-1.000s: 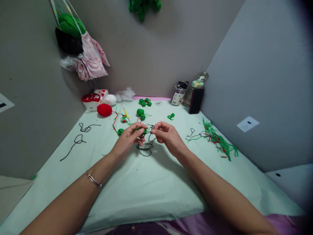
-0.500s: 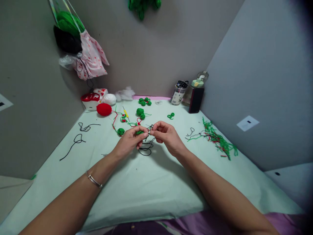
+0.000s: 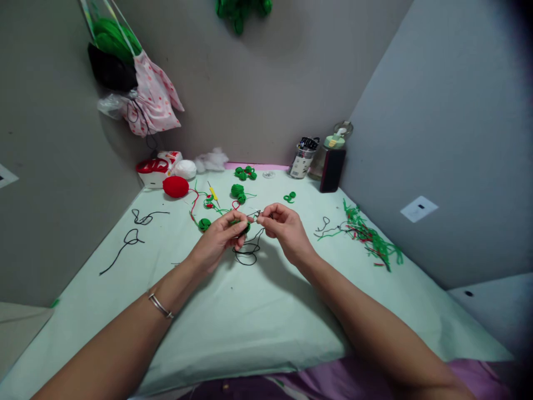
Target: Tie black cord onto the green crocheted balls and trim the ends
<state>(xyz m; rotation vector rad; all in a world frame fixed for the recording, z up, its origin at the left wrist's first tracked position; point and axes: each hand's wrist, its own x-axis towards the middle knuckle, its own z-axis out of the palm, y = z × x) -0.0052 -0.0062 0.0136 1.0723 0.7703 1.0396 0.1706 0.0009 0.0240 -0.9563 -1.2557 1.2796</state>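
My left hand (image 3: 219, 239) is closed in a pinch around a small green crocheted piece (image 3: 247, 228), most of it hidden by the fingers. Just to the right, my right hand (image 3: 287, 230) pinches dark yarn (image 3: 256, 214) between thumb and forefinger. A thin light glint shows by those fingertips, too small to name. Strands cross the narrow gap between both hands. Below them, a loose loop of black yarn (image 3: 245, 263) trails onto the pale green cloth. Beyond the hands lie green crocheted balls (image 3: 237, 192) and a yellow-handled crochet hook (image 3: 213, 192).
On the left are a red yarn ball (image 3: 175, 187), a white ball (image 3: 185, 169) and black yarn pieces (image 3: 131, 240). Green and red yarn scraps (image 3: 375, 241) lie at the right. A pen cup (image 3: 302, 163), a bottle (image 3: 334, 141) and a phone (image 3: 332, 171) stand at the back.
My fingertips have drawn slightly apart, with the left hand shifting a little left. More of the green piece shows by my left fingers. The whole view has shifted slightly.
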